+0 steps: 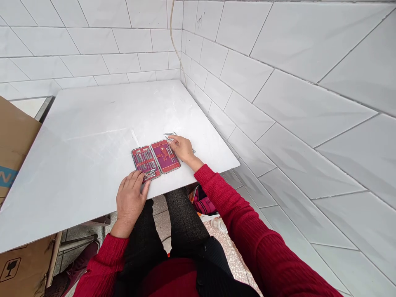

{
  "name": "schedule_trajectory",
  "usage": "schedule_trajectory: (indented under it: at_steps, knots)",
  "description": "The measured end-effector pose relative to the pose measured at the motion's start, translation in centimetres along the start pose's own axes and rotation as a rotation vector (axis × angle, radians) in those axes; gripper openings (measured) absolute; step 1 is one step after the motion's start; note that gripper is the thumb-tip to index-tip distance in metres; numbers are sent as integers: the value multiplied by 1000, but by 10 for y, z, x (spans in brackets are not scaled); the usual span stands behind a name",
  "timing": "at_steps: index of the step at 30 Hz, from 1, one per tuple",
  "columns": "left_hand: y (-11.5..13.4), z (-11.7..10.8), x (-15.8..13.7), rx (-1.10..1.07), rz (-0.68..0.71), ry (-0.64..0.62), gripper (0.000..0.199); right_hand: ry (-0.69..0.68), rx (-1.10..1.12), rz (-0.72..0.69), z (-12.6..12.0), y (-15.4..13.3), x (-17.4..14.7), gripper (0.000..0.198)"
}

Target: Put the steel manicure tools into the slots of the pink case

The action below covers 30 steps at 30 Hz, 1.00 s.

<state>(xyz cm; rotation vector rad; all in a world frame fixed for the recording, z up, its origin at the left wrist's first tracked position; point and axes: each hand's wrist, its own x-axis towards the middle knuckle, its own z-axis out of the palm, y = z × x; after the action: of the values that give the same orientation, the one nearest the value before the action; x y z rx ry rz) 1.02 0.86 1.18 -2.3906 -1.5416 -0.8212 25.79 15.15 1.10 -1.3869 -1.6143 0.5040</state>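
Observation:
A manicure set in a red case (170, 167) lies unfolded on the white table. Slim metal tools (144, 158) sit in a row in its left half, with a nail clipper (150, 174) near the bottom. My left hand (131, 194) holds the case's near left corner, fingertips along the side and thumb at the near edge. Just past the right half, my right hand (182, 149) has its fingers closed on small metal nippers (170, 133); the fingers partly cover them. Another small metal item (193, 151) shows behind that hand, mostly hidden.
The white table (93, 165) meets tiled walls at the back and right. Cardboard boxes (15, 140) stand at the left. A cable (175, 45) runs down the corner. Below the table's edge are my legs and a pink item (204, 205).

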Motion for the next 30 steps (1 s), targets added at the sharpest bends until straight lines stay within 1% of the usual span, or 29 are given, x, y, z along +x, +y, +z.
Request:
schedule_trajectory:
  at_steps: [2, 5, 12, 14, 19, 25, 27, 30]
  knots:
    - [0, 0, 0, 11, 4, 3, 38, 60, 57, -28, 3, 6, -2, 25]
    - [-1, 0, 0, 21, 9, 4, 37, 144, 107, -10, 3, 9, -5, 23]
    - [-1, 0, -1, 23, 26, 36, 35, 309, 84, 92, -17, 1, -7, 23]
    - [-1, 0, -1, 23, 26, 38, 34, 327, 77, 126, -20, -1, -6, 23]
    - [-3, 1, -1, 21, 30, 33, 35, 249, 5, 152, -20, -1, -6, 24]
    - [-3, 2, -1, 20, 26, 31, 34, 129, -219, 214, -23, -8, -7, 26]
    - [-2, 2, -1, 26, 33, 31, 34, 67, -304, 223, -26, -13, -1, 24]
    - [-2, 1, -1, 30, 33, 22, 35, -37, -441, 237, -32, -22, 18, 25]
